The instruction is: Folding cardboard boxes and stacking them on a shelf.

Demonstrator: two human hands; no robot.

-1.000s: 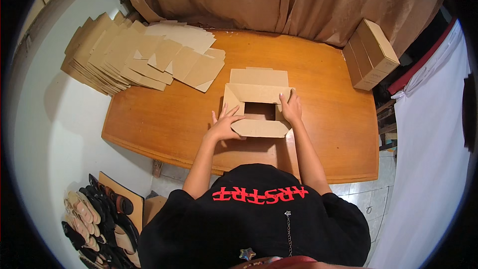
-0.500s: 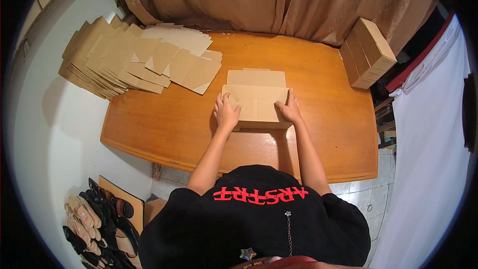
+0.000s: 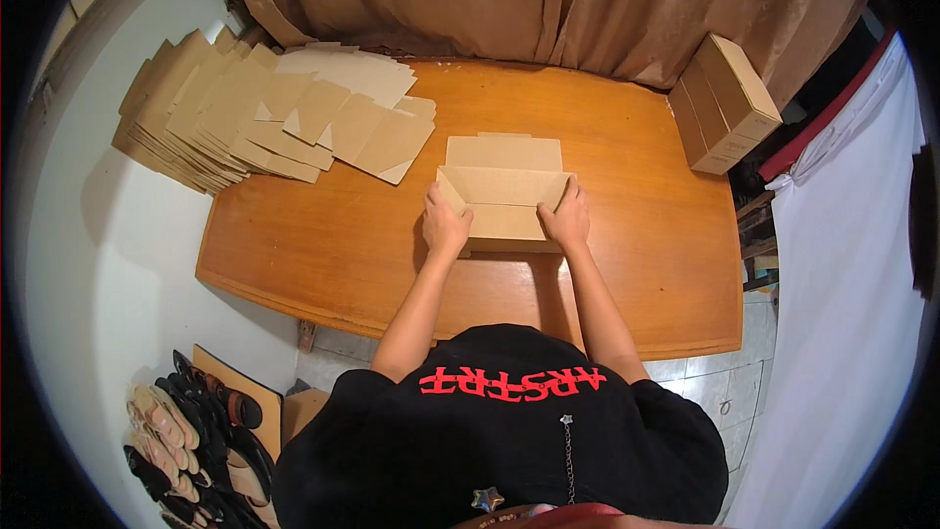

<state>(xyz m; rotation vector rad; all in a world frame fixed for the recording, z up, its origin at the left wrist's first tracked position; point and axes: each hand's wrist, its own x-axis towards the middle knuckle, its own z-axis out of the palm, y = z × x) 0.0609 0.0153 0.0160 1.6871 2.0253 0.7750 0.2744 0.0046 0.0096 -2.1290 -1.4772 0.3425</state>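
An open brown cardboard box point(image 3: 504, 190) sits before me at the middle of the wooden table. Its lid flap point(image 3: 503, 152) stretches away from me at the far side, and the inside shows between the walls. At the near left corner my left hand point(image 3: 446, 223) grips the box, fingers round the outer side and thumb on the near edge. My right hand point(image 3: 567, 218) holds the opposite end the same way, its thumb at the near right corner. Both hands are closed on the cardboard.
Flat cardboard blanks point(image 3: 259, 113) lie in a fanned stack at the far left of the table point(image 3: 646, 264). Two closed boxes point(image 3: 723, 106) stand at the far right, by a brown curtain point(image 3: 441, 0). Shoes point(image 3: 201, 431) hang or sit at the lower left.
Flaps that covered much of the box's middle now stand at its ends, and the inside shows more. My right fingers have curled tighter round the right end.
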